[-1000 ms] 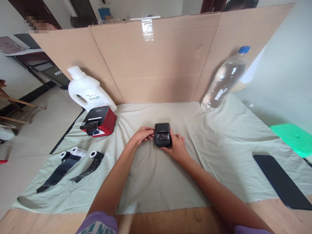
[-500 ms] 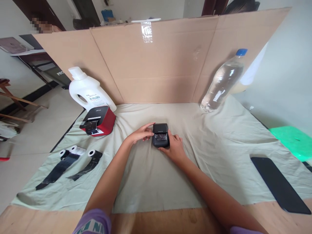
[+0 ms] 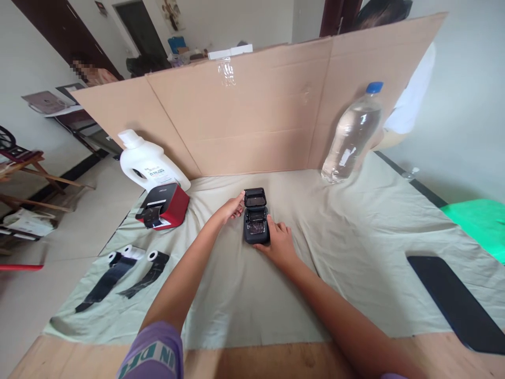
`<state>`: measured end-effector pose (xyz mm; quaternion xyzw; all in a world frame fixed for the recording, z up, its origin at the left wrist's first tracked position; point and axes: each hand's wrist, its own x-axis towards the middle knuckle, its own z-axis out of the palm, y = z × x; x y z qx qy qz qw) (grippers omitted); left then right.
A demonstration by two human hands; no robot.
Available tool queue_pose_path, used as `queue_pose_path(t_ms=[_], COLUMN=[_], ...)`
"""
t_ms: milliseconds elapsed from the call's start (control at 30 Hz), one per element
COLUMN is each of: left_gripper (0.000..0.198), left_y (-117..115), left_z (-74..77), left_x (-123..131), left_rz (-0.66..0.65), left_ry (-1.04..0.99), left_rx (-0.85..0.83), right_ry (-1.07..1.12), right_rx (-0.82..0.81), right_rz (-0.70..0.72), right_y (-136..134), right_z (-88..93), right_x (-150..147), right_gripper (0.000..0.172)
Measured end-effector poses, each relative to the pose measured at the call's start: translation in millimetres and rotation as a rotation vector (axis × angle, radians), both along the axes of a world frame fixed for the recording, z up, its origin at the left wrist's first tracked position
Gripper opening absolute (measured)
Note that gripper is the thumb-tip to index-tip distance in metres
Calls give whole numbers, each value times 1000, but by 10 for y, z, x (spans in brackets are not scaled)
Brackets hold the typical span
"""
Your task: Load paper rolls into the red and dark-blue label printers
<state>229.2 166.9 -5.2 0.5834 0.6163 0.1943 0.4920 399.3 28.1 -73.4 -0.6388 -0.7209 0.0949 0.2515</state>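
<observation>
A small black label printer rests on the cloth in front of me, its hinged lid raised. Clear or shiny film shows in its compartment. My left hand pinches the lid's left edge between closed fingers. On the other side, my right hand holds the printer's body, thumb at the front corner and fingers along the right side. To the left are loose rolls with dark strips: one roll lies apart, with two others side by side.
A red-and-black printer stands at left before a white detergent bottle. A cardboard panel closes off the back. A water bottle leans at back right; a dark phone lies front right. Another person's sleeve shows behind the panel.
The black printer's lid has swung up and back, exposing the compartment. My left hand rose with the lid, while my right hand stayed on the body. The camera view has shifted slightly.
</observation>
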Motion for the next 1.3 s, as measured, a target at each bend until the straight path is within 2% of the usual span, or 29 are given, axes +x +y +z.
queue_pose_path(t_ms=[100, 133, 200, 267, 333, 500, 600, 667, 767, 900, 1000, 1067, 1167, 1233, 1300], left_gripper=[45, 39, 28, 18, 12, 19, 21, 23, 31, 36, 34, 34, 33, 35, 37], left_y=[-126, -172, -240, -257, -225, -104, -144, -287, -733, -1660, -2354, -2692, -2887, -2799, -2588], left_z=[61, 87, 144, 196, 228, 307, 441, 515, 477, 136, -123, -194, -125, -21, 61], left_x=[21, 18, 30, 94, 216, 510, 373, 98, -489, -1306, -1819, -2114, -2504, -2711, -2842], left_rz=[90, 58, -159, -439, -579, -563, -522, -404, -64, 375, 593, 725, 989, 1143, 1190], left_ry=[182, 243, 380, 509, 595, 636, 593, 528, 431, 503, 585, 599, 648, 673, 656], left_rx=[323, 443, 596, 568, 480, 430, 512, 610, 658, 558, 460, 422, 411, 413, 403], right_ry=[3, 5, 8, 12, 16, 6, -12, -28, -47, -55, -67, -76, -90, -95, -98], right_rx=[11, 17, 26, 33, 42, 50, 63, 83, 127, 152, 133, 125, 124, 130, 129], right_rz=[3, 4, 5, 6, 5, 7, 9, 11, 17, 29, 22, 16, 11, 10, 4], right_y=[-3, -5, -9, -12, -15, -6, 9, 21, 42, 68, 77, 80, 84, 85, 87], right_z=[11, 15, 21, 27, 29, 3, -33, -60, -102, -142, -147, -143, -137, -135, -134], right_x=[4, 5, 4, 2, 0, 9, 24, 33, 44, 55, 61, 63, 63, 62, 62], right_gripper=[96, 96, 95, 94, 94, 93, 91, 90, 87, 86, 85, 85, 88, 89, 90])
